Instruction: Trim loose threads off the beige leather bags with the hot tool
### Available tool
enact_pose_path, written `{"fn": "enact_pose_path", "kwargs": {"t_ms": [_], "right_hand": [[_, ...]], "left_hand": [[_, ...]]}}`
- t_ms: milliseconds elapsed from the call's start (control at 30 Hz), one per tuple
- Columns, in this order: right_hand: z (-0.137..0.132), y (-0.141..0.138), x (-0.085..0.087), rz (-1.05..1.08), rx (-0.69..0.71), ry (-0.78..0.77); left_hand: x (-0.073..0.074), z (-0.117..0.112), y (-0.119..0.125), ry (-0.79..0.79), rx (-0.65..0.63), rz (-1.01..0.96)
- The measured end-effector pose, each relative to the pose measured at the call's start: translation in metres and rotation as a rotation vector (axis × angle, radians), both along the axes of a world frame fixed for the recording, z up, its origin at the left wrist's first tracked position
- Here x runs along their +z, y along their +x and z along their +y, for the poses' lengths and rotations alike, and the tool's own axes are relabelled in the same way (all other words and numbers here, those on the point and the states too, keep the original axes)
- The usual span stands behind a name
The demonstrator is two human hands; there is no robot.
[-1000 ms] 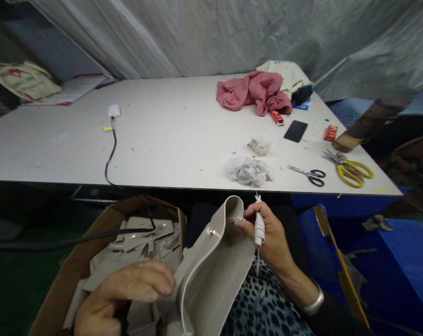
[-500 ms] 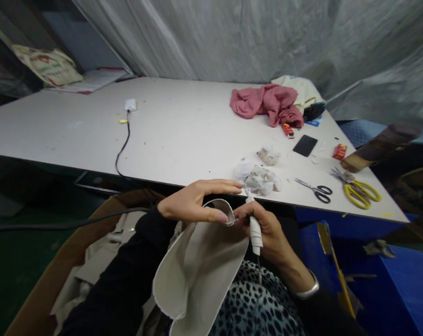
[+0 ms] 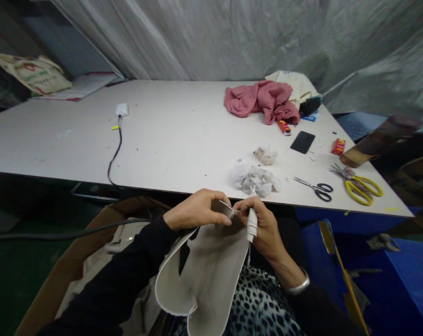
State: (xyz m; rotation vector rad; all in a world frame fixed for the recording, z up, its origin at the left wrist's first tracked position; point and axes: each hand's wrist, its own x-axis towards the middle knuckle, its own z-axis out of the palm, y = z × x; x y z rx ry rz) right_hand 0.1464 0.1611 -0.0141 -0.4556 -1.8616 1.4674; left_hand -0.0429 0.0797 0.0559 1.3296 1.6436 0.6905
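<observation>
A curved, beige, leather-like piece (image 3: 211, 270) with pale stitched-looking edges hangs over my lap. My left hand (image 3: 197, 209) pinches its upper rim between thumb and fingers. Close beside it, my right hand (image 3: 262, 228) is closed around a slim tool with a white wrapped handle (image 3: 252, 225). The tool's upper end points toward the table edge, and its tip is hard to make out. The right thumb and forefinger meet at the rim of the piece, where a thin pale strand seems to run. A thin strand also trails below the handle.
Ahead is a white table (image 3: 169, 135) with crumpled plastic (image 3: 255, 179), black-handled scissors (image 3: 318, 187), yellow-handled scissors (image 3: 360, 186), a dark flat rectangle (image 3: 303, 142) and a pink cloth (image 3: 262, 100). A cardboard box (image 3: 67, 270) stands left, blue bins (image 3: 404, 280) right. A black cable (image 3: 74, 232) crosses left.
My left hand has gone from stretched fingers to a pinch on the rim. My right hand with the tool has shifted slightly, and the piece hangs more open.
</observation>
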Motion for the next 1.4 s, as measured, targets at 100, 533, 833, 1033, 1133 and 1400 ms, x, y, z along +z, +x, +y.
{"fn": "enact_pose_path", "kwargs": {"t_ms": [100,533,833,1033,1133,1400], "right_hand": [[0.002,-0.001,-0.002,0.017,0.012,-0.058],[0.008,0.000,-0.008,-0.066,0.007,-0.190],[0.005,-0.006,-0.006,-0.028,-0.085,-0.263],[0.012,-0.002,-0.011,-0.059,-0.083,-0.162],[0.028,0.008,-0.022,-0.045,-0.143,-0.134],[0.080,0.028,-0.044,-0.162,-0.520,0.060]], "left_hand": [[-0.007,-0.005,0.009,0.061,0.074,0.068],[-0.020,-0.003,0.020,0.142,0.251,0.042],[-0.025,0.006,0.011,0.040,0.185,-0.127],[-0.031,0.014,0.015,0.046,0.256,-0.062],[-0.033,0.018,0.015,0.004,0.251,-0.124],[-0.052,0.028,0.018,0.078,0.341,-0.044]]}}
